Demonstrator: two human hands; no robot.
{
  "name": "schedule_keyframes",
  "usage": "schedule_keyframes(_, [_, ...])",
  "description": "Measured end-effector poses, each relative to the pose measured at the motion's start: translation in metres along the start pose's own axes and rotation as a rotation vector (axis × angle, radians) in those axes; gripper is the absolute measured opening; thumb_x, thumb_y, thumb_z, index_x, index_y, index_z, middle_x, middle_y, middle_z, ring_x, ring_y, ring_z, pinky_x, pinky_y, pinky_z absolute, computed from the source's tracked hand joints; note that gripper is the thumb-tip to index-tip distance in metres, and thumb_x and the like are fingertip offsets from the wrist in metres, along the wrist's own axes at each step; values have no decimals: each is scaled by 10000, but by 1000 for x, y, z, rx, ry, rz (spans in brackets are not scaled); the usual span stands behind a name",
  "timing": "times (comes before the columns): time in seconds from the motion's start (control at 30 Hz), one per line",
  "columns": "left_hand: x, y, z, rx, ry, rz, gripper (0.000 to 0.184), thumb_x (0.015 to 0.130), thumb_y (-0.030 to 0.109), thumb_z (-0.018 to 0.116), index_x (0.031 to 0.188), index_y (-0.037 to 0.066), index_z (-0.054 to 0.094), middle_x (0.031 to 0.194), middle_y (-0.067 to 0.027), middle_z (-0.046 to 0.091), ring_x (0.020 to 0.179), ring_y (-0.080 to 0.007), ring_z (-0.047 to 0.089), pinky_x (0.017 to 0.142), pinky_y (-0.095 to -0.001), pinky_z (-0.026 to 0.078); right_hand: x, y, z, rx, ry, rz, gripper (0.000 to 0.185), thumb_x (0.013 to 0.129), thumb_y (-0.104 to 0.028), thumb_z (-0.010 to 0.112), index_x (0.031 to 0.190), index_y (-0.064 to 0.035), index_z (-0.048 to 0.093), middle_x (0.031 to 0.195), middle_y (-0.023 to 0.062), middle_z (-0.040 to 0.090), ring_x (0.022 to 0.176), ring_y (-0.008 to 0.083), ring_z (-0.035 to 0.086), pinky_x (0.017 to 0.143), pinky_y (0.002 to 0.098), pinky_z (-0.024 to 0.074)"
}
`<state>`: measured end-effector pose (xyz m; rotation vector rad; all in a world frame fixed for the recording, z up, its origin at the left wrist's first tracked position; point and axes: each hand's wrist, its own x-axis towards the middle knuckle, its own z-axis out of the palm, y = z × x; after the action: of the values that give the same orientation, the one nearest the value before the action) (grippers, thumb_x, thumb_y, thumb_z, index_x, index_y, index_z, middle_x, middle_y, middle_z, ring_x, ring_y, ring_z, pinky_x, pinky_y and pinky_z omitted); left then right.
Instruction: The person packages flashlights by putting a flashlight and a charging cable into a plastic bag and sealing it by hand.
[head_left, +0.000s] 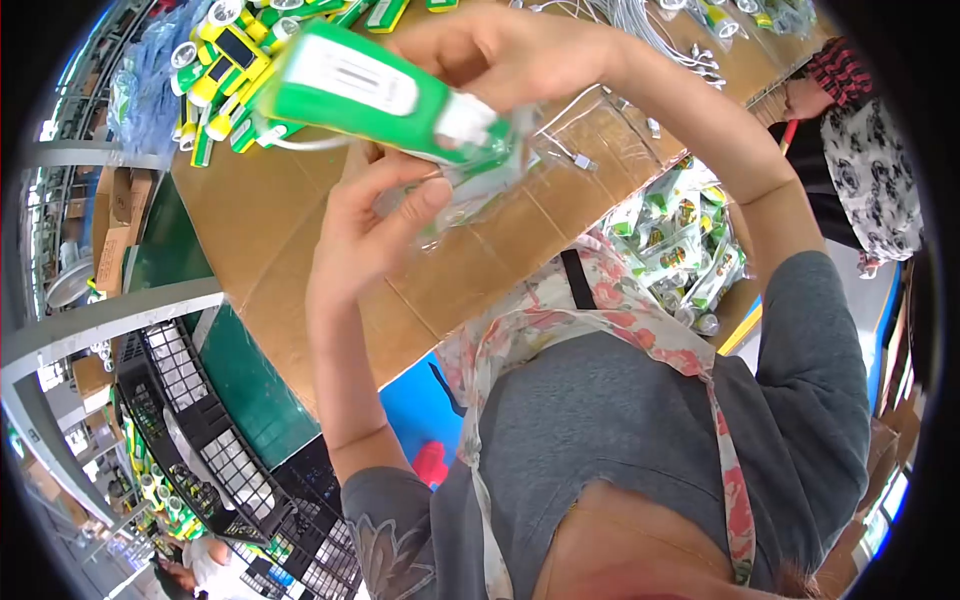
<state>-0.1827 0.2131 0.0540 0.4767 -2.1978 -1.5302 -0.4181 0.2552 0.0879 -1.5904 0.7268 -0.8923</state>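
A green flashlight [375, 88] with a white label and a white end is tilted above the cardboard-covered table, blurred by motion. A clear plastic bag [480, 195] surrounds its right end and hangs below it. My left hand [375, 210] is closed at the bag, thumb and fingers pinching near the flashlight's underside. Behind the flashlight's upper edge is my right hand [500, 55], its fingers curled and partly hidden by it. A white strap or cord [310, 144] loops from the flashlight's left end.
A pile of green and yellow flashlights [235, 60] lies at the back left. White USB cables [640, 30] are bunched at the back right. Bagged flashlights fill a carton [680, 240] beside my apron. Black crates [215, 440] stand at left. Another person's hand [805, 98] shows at far right.
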Motion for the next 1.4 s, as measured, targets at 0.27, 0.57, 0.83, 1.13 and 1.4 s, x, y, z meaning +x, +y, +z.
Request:
schedule_keyframes(0.27, [-16, -30, 34, -187, -23, -103, 127, 728, -22, 763, 837, -18, 698, 871, -45, 636, 743, -94, 614, 583, -217, 481, -49, 4, -7, -569, -497, 488, 422, 766, -10, 553, 1182, 23, 491, 948, 167, 605, 835, 273, 585, 731, 389, 461])
schedule_keyframes(0.57, [13, 16, 56, 297, 8, 263, 245, 598, 67, 854, 700, 21, 636, 771, -27, 608, 616, -107, 567, 503, -243, 435, -79, -2, 23, -1205, -298, 375, 271, 750, 6, 576, 1017, -25, 536, 819, 177, 628, 811, 356, 637, 682, 428, 509])
schedule_keyframes(0.83, [-8, -18, 38, 322, 206, 203, 276, 687, 14, 799, 680, 14, 523, 970, -112, 620, 758, -213, 627, 535, -292, 495, -126, 58, 9, -765, 397, -53, 392, 813, -17, 559, 1204, -32, 563, 954, 61, 655, 890, 235, 638, 813, 320, 510])
schedule_keyframes(1.13, [38, 8, 99, 881, 113, 327, 276, 813, 229, 713, 988, 38, 617, 1013, -106, 635, 844, -250, 621, 749, -376, 465, -135, 61, 43, -296, 621, 191, 325, 801, 91, 469, 1102, 24, 570, 1054, 74, 613, 962, 129, 582, 885, 285, 471])
schedule_keyframes(1.4, [38, 4, 98, 563, 44, 454, 124, 847, 154, 660, 805, 38, 647, 842, -56, 622, 750, -250, 587, 645, -356, 473, -157, 60, 52, -250, 633, -100, 297, 800, 91, 505, 1063, -39, 460, 1009, 64, 580, 926, 150, 568, 853, 321, 476])
